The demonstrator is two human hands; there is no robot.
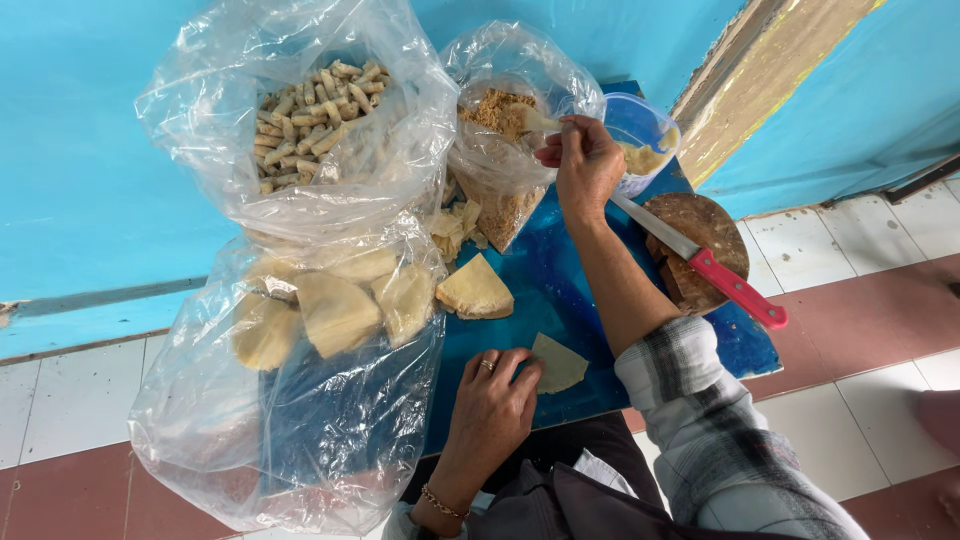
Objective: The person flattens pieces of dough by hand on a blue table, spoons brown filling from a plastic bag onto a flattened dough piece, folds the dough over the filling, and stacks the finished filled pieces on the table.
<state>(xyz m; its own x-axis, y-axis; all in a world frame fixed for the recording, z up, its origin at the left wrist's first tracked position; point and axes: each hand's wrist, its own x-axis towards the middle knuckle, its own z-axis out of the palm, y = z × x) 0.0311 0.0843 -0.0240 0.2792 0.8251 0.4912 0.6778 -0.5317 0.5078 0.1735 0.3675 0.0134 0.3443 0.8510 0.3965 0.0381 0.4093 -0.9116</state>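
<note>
Resting flat on the blue counter [590, 300], a pale triangular wrapper [558, 362] lies under the fingertips of the left hand [490, 400], whose fingers are pressed together on its near edge; a ring sits on one finger and a bracelet on the wrist. Farther up, the right hand [585, 165] pinches a spoon [535, 122] whose bowl reaches into a small clear bag of brown crumbly filling [498, 110]. Just beside that hand stands a plastic tub [645, 135] with a yellowish paste. A stack of wrappers [475, 290] lies near the middle of the counter. To the right, a red-handled knife [715, 270] rests across a round wooden board [710, 225]. On the left, one large clear bag holds finished rolls [310, 120], and another holds more folded wrappers [330, 310].
</note>
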